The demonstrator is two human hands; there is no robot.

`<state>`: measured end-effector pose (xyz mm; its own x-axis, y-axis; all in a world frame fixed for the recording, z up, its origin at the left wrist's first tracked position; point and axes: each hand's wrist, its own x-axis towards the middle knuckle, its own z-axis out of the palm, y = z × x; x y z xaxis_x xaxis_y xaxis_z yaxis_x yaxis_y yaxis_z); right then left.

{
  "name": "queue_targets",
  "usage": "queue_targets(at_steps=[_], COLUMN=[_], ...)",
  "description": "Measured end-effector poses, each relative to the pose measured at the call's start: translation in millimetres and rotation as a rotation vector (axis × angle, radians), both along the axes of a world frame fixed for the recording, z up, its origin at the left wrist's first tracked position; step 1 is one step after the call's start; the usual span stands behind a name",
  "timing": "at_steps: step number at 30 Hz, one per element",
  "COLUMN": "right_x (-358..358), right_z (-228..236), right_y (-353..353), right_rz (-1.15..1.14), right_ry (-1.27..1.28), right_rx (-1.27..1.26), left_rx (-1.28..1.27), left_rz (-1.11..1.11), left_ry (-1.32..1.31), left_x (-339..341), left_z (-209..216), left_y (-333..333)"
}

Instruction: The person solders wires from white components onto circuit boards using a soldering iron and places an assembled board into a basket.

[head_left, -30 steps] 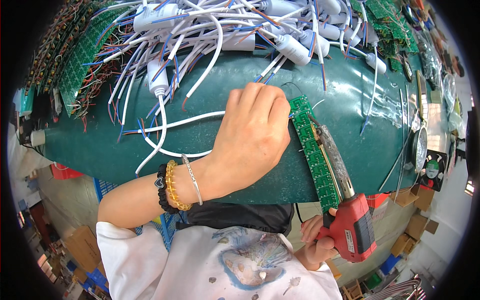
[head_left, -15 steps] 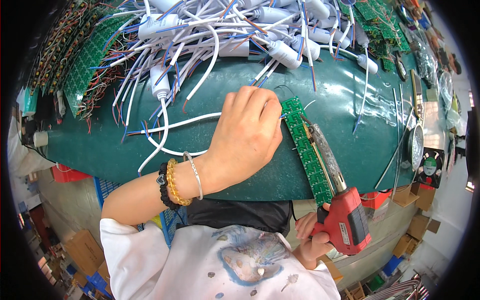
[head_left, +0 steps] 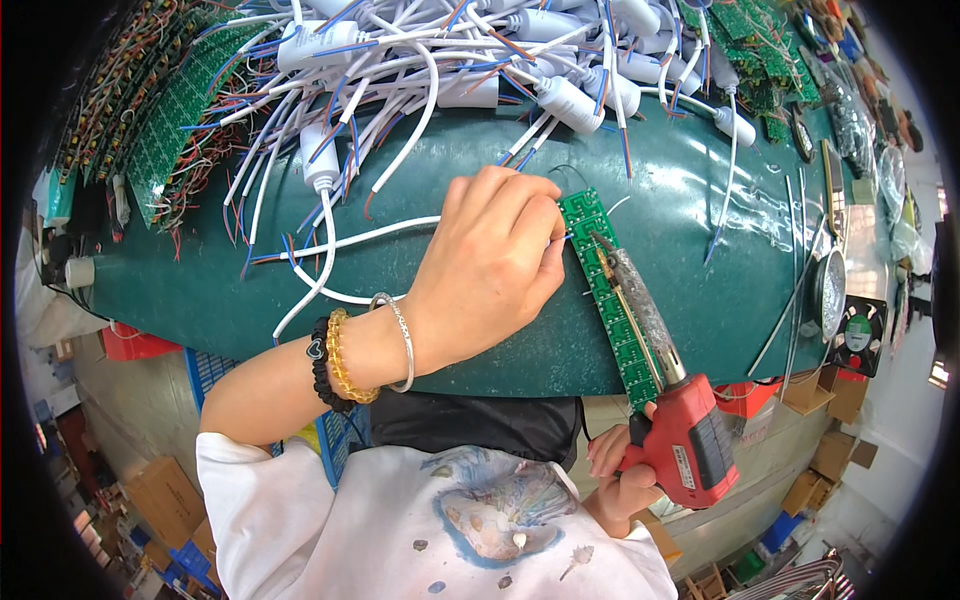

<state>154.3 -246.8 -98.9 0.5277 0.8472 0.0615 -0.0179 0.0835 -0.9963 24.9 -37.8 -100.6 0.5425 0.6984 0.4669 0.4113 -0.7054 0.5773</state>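
Observation:
My left hand (head_left: pixel 490 255) is closed in a pinch on a white cable (head_left: pixel 375 236), which runs in from the left and passes under the hand. A blue wire end (head_left: pixel 567 238) shows past my fingertips, against the left edge of a narrow green circuit board (head_left: pixel 625 345). My right hand (head_left: pixel 622 468) grips the handle of a red soldering gun (head_left: pixel 690 440) with a grey barrel. Its tip (head_left: pixel 600 243) rests at or just over the upper part of the board, close to the blue wire end. The board's lower end sits by my right fingers.
White cylindrical housings (head_left: pixel 570 105) with stripped cables pile up along the far side of the green table (head_left: pixel 480 360). Stacked circuit boards (head_left: pixel 180 150) with wires stand far left, more boards (head_left: pixel 745 45) far right. A round metal dish (head_left: pixel 830 290) and small fan (head_left: pixel 860 333) are at right.
The soldering tip has shifted slightly up and left on the board. The left hand, board and cable have moved only a little; both holds stay the same.

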Motion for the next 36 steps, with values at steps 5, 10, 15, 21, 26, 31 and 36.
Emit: queue_targets(at_steps=[5, 10, 15, 21, 26, 31, 36], right_x=[3.3, 6.4, 7.3, 6.0, 4.9, -0.5, 1.0], right_z=[-2.2, -11.3, -12.3, -10.6, -6.4, -3.7, -8.2], right_y=[-5.6, -12.2, -12.1, -8.9, -4.2, -4.7, -11.2], right_rz=[0.050, 0.042, 0.095, 0.011, 0.014, -0.004, -0.029], right_ry=[0.010, -0.015, -0.059, -0.073, -0.072, -0.047, 0.034], right_rx=[-0.048, -0.036, -0.032, 0.066, 0.031, 0.044, 0.084], left_rx=[0.000, -0.008, -0.011, -0.006, -0.017, 0.003, 0.027], left_rz=[0.000, 0.009, 0.015, 0.018, 0.020, 0.020, 0.033], left_ry=[0.010, -0.007, -0.009, -0.007, 0.010, -0.004, 0.003], left_x=[0.8, 0.9, 1.6, 1.8, 1.1, 1.3, 0.3], left_z=[-0.9, -0.1, 0.1, 0.7, 1.0, 1.2, -2.1], left_y=[0.6, 0.3, 0.3, -0.3, -1.1, -0.7, -2.8])
